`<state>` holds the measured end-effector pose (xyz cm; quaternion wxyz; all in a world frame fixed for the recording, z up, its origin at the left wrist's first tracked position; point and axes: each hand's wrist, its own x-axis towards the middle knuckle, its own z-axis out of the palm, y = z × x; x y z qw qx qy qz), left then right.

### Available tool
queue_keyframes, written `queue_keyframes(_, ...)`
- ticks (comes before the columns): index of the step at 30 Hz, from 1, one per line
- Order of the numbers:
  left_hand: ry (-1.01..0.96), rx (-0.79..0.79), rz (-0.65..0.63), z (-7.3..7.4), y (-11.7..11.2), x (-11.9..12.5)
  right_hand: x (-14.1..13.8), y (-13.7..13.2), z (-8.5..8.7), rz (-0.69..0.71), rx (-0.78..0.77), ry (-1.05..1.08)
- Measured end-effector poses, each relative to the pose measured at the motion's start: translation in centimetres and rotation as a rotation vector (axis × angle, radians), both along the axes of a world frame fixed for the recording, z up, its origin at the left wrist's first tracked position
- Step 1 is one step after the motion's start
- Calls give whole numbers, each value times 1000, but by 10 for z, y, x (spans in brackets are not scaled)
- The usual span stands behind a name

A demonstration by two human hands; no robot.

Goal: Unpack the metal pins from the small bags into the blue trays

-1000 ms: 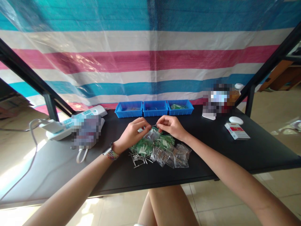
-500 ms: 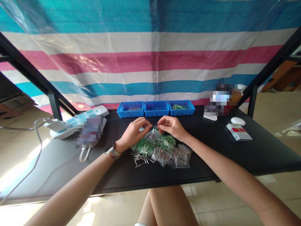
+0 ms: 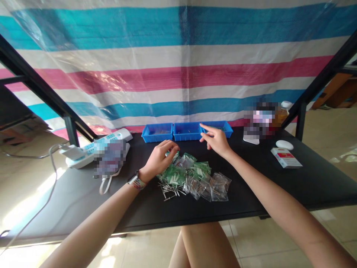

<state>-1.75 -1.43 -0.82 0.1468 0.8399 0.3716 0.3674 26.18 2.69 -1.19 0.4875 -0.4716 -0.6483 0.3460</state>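
My left hand (image 3: 162, 155) is closed with its fingertips together above the back left of the pile; what it holds, if anything, is hidden. My right hand (image 3: 216, 140) reaches over the front of the bins, index finger stretched out and the other fingers apart. I see nothing in it. Its fingertips are at the border between the middle blue bin (image 3: 186, 137) and the right blue bin (image 3: 229, 128). Below the hands lie green plastic pieces (image 3: 175, 178), loose metal pins (image 3: 170, 191) and small clear bags (image 3: 219, 191) with thin parts inside.
The left blue bin (image 3: 156, 139) holds small clear items. On the left are a power strip (image 3: 108, 139) and a blurred object (image 3: 110, 158) with a white loop. To the right stand a bottle (image 3: 285, 109), a white oval object (image 3: 284, 144) and a small box (image 3: 286, 158).
My right hand has moved away from my left, back and right to the bins, its fingers spreading. A thin metal pin was between the hands before. My left hand stays near the pile.
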Motion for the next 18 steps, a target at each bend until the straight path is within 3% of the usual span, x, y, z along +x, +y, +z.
queue_keyframes(3,43,-1,5,-1,3,0,11,0,-8,-60,79,-106)
queue_keyframes(8,227,-14,-76,-7,8,3,-2,-16,-17,184,89,-300)
queue_keyframes(12,273,-41,-114,-12,10,4,-20,-29,-22,227,124,-494)
queue_keyframes(18,235,-39,-133,-19,13,4,-29,-28,-29,268,-27,-352)
